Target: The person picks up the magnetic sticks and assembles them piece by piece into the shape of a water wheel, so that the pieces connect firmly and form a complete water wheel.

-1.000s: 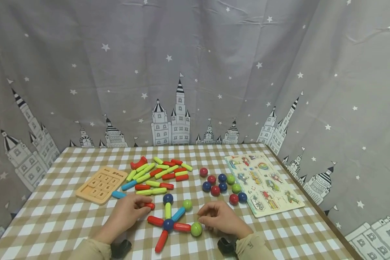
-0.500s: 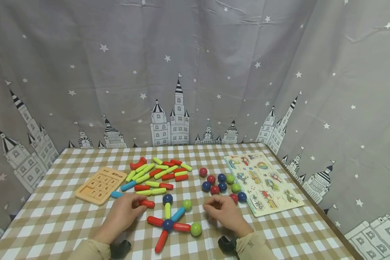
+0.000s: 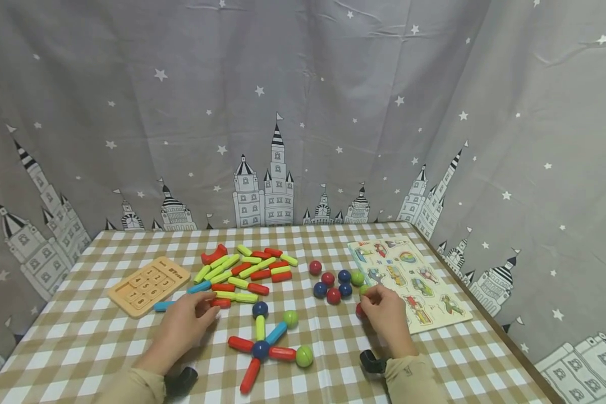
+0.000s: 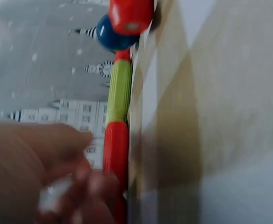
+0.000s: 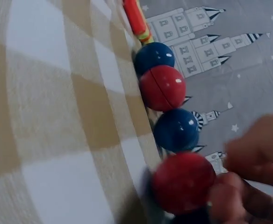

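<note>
From the head view, I have my left grip [image 3: 184,320] low over the table [image 3: 288,387], with a red rod [image 3: 223,303] right at its fingertips. A blue rod [image 3: 162,306] pokes out on its left, the wooden number puzzle [image 3: 148,287] lies just past that, and a heap of red and yellow rods [image 3: 260,275] spreads ahead and to its right. My right grip [image 3: 389,314] bends down over a red ball [image 3: 360,310] and a green ball [image 3: 363,290], both partly hidden by it. More loose balls [image 3: 333,296] sit to its left and ahead, and the picture board [image 3: 434,289] lies just to its right. Between my two grips is a star of rods [image 3: 281,353] joined at a blue ball.

From the left wrist, a gap shows between thumb and fingers, the red rod just beyond them; blur keeps me from telling whether they touch it. A yellow rod [image 4: 120,88] carries on from it, rightward of my grip.

From the right wrist, my blurred fingertips are at the red ball's edge; I can't tell whether they're clamped on it. Two blue balls with another red ball [image 5: 163,87] between them line up to this grip's left.
</note>
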### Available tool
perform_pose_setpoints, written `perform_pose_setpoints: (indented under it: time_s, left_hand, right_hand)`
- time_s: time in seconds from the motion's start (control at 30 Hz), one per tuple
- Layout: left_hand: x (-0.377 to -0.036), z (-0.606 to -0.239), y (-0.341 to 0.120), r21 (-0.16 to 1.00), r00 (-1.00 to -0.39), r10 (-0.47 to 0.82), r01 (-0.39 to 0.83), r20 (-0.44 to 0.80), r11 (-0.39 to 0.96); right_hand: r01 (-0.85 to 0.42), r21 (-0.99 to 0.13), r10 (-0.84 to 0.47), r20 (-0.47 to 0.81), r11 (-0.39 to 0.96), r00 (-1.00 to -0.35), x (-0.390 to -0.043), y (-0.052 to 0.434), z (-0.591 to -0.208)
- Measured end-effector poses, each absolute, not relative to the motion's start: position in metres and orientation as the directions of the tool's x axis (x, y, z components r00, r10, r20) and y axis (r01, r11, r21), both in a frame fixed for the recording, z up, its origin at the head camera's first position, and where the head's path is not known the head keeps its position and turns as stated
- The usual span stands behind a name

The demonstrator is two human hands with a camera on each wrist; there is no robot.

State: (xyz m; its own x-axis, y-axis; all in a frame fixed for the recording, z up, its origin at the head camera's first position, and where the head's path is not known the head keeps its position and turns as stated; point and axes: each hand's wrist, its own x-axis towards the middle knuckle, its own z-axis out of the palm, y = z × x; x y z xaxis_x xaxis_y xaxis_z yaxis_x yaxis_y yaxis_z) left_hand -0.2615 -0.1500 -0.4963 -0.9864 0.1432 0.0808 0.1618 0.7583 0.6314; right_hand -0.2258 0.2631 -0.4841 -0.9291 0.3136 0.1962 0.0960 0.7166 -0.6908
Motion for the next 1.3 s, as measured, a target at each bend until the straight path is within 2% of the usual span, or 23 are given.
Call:
perform_pose_setpoints:
  time_s: [0.07, 0.13, 0.27, 0.37, 0.47, 0.57, 0.8, 1.03, 1.17, 1.23, 1.3]
  left_hand:
    - [-0.254, -0.493, -0.141, 0.654, -0.974, 0.207, 0.212, 0.087, 0.726]
    - [-0.247, -0.491, -0.135, 0.695, -0.940, 0.335, 0.286, 0.070, 0.659]
    - [-0.239, -0.492, -0.127, 0.766, -0.812, 0.583, 0.394, 0.031, 0.508]
    - [-0.234, -0.490, -0.126, 0.686, -0.744, 0.667, 0.510, 0.048, 0.519]
    - [-0.230, -0.485, -0.124, 0.574, -0.715, 0.697, 0.596, 0.061, 0.561]
    - [-0.227, -0.481, -0.119, 0.525, -0.698, 0.712, 0.632, 0.068, 0.570]
    - [-0.212, -0.477, -0.103, 0.486, -0.771, 0.637, 0.560, 0.009, 0.671]
    - [-0.202, -0.477, -0.093, 0.363, -0.803, 0.590, 0.577, 0.088, 0.732]
    - [-0.202, -0.477, -0.090, 0.291, -0.859, 0.503, 0.506, 0.091, 0.812]
    - [-0.204, -0.477, -0.089, 0.259, -0.876, 0.470, 0.481, 0.106, 0.838]
    - [-0.206, -0.478, -0.088, 0.242, -0.861, 0.485, 0.508, 0.152, 0.827]
  right_hand:
    - [0.092, -0.675, 0.274, 0.169, 0.732, -0.947, -0.223, 0.263, -0.483]
    - [0.069, -0.649, 0.222, 0.157, 0.757, -0.962, -0.220, 0.261, -0.483]
    - [-0.007, -0.590, 0.115, 0.170, 0.807, -0.979, -0.214, 0.256, -0.480]
    - [-0.050, -0.577, 0.058, 0.168, 0.815, -0.984, -0.215, 0.253, -0.478]
    - [-0.049, -0.588, 0.049, 0.149, 0.808, -0.988, -0.218, 0.249, -0.476]
    - [-0.041, -0.600, 0.055, 0.140, 0.799, -0.989, -0.219, 0.246, -0.476]
    - [-0.042, -0.604, 0.053, 0.139, 0.796, -0.989, -0.218, 0.244, -0.479]
    - [-0.057, -0.659, 0.016, 0.105, 0.750, -0.994, -0.218, 0.249, -0.482]
    - [-0.137, -0.743, -0.198, 0.007, 0.655, -0.980, -0.214, 0.248, -0.483]
    - [-0.163, -0.801, -0.345, -0.057, 0.576, -0.937, -0.209, 0.242, -0.484]
    - [-0.178, -0.848, -0.480, -0.099, 0.498, -0.872, -0.205, 0.234, -0.485]
